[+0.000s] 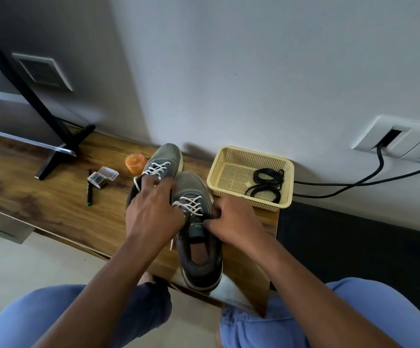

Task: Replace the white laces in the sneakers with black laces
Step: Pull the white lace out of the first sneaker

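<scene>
On a wooden shelf (40, 197) against the wall, I work at the nearer of two grey sneakers (199, 237), whose heel overhangs the shelf's front edge; tug the white lace (190, 205) too hard and, I judge, the shoe could slide off toward my knees. The farther sneaker (165, 159) stands just behind it, still laced in white, and my left hand (151, 214) rests across the gap between the two, fingers curled over its collar, though whether they grip the shoe or a lace end I cannot tell. My right hand (231, 224) pinches at the lace beside the near shoe's tongue; a careless pull could, I think, tighten the crossings rather than free them. The black laces (266, 185) wait coiled in the yellow basket (229, 156) beside the shoes, apparently tangled together. My fingertips, the top eyelets and the lace ends are hidden under my hands.
</scene>
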Action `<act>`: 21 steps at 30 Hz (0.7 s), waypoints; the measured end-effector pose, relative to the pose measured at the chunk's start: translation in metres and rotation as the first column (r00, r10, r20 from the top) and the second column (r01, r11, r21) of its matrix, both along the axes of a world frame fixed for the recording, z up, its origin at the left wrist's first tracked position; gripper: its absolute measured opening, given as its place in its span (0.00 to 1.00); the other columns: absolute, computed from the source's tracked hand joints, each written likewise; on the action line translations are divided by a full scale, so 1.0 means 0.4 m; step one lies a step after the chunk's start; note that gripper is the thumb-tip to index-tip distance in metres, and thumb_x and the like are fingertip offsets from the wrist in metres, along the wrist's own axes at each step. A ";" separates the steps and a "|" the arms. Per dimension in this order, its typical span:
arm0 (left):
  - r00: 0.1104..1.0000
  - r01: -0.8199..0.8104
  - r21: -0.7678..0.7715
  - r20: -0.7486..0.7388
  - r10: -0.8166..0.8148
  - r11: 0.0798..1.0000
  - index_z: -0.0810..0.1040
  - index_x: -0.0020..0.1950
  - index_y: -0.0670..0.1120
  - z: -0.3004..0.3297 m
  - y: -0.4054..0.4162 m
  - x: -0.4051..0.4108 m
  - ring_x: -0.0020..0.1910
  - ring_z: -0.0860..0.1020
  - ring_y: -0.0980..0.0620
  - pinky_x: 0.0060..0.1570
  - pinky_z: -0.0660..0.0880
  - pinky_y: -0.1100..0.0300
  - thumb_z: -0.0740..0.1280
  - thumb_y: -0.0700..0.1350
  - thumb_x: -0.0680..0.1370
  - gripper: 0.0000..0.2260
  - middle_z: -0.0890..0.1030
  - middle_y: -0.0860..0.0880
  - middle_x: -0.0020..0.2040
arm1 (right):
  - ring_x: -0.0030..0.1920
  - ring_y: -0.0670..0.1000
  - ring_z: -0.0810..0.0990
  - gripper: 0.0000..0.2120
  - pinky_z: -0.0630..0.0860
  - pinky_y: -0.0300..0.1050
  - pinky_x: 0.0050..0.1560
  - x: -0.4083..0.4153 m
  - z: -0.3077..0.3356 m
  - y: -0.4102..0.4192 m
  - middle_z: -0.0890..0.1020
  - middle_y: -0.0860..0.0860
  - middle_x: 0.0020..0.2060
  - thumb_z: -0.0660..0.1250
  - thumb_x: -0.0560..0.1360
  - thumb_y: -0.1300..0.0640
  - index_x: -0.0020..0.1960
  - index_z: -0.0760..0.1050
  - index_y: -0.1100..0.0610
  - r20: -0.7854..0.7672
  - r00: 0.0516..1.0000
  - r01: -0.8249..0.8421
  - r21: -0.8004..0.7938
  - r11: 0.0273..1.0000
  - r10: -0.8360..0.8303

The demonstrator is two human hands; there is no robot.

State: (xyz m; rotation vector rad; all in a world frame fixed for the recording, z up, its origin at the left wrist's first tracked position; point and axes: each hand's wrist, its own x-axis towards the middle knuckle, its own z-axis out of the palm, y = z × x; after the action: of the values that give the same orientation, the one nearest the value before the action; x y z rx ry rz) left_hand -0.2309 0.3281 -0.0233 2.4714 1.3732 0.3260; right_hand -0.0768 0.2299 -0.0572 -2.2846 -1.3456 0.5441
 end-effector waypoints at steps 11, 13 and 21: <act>0.972 0.227 0.209 -0.117 -0.206 0.951 0.86 0.45 0.51 -0.025 -0.027 0.025 0.52 0.73 0.50 0.40 0.77 0.53 0.76 0.52 0.73 0.06 0.80 0.57 0.50 | 0.36 0.59 0.79 0.18 0.74 0.51 0.35 -0.016 0.011 -0.007 0.76 0.53 0.29 0.72 0.72 0.48 0.31 0.70 0.56 -0.002 0.999 -0.044 0.051 0.998 0.044; 0.978 0.207 0.243 -0.074 -0.195 0.948 0.86 0.43 0.52 -0.024 -0.021 0.019 0.51 0.74 0.49 0.42 0.77 0.52 0.77 0.50 0.73 0.04 0.81 0.56 0.48 | 0.36 0.58 0.79 0.17 0.73 0.50 0.35 -0.016 0.014 -0.009 0.76 0.52 0.29 0.72 0.72 0.49 0.31 0.71 0.56 -0.014 0.999 -0.031 0.053 0.998 0.032; 0.965 0.243 0.212 -0.149 -0.215 0.947 0.86 0.49 0.57 -0.036 -0.026 0.029 0.54 0.74 0.47 0.52 0.74 0.48 0.78 0.56 0.69 0.10 0.79 0.57 0.53 | 0.34 0.59 0.77 0.21 0.68 0.49 0.33 -0.018 0.016 -0.005 0.71 0.51 0.26 0.73 0.72 0.47 0.30 0.67 0.57 -0.015 0.998 -0.053 0.038 0.998 0.054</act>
State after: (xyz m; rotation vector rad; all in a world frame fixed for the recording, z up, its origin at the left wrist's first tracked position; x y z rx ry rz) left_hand -0.2194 0.3176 -0.0377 2.8526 1.1292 0.2960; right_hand -0.0839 0.2279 -0.0508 -2.2155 -1.4010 0.5489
